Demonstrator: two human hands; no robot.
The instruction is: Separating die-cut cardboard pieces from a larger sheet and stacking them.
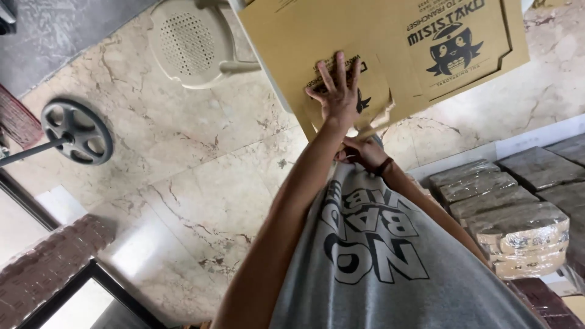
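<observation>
my left hand (339,91) reaches out on a long straight arm, fingers spread wide, palm pressed flat on a small folded cardboard piece (365,97) lying on the big flat brown cardboard sheets (286,42). my right hand (364,152) is tucked low near my grey shirt (378,256), wrist bent, its grip pinched on the near edge of that cardboard. a beige plastic chair (189,42) stands on the marble floor (183,183) beyond. wrapped bundles of flat boxes (512,213) sit to my right.
</observation>
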